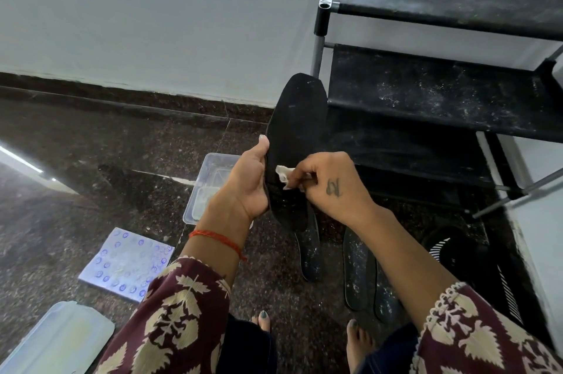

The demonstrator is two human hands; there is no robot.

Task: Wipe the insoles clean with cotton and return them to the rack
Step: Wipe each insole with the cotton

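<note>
The right hand pinches a small wad of white cotton between thumb and curled fingertips and presses it against the face of a black insole. The left hand grips that insole by its left edge, thumb up along the rim and fingers hidden behind it, holding it upright above the floor with its toe end pointing up toward the rack.

Below the held insole, three more dark, dust-flecked insoles lie on the floor: one directly under the hands, and a pair just to its right, side by side. They lie in front of the rack's lowest shelf. The black fabric shelves of the rack are speckled with pale dust.

Left of the left hand, a clear plastic container sits on the floor. Nearer the person, a blue-printed packet lies flat, and a clear lid rests at the lower left corner of the view. A dark slipper with white stripes lies by the rack's right leg.
</note>
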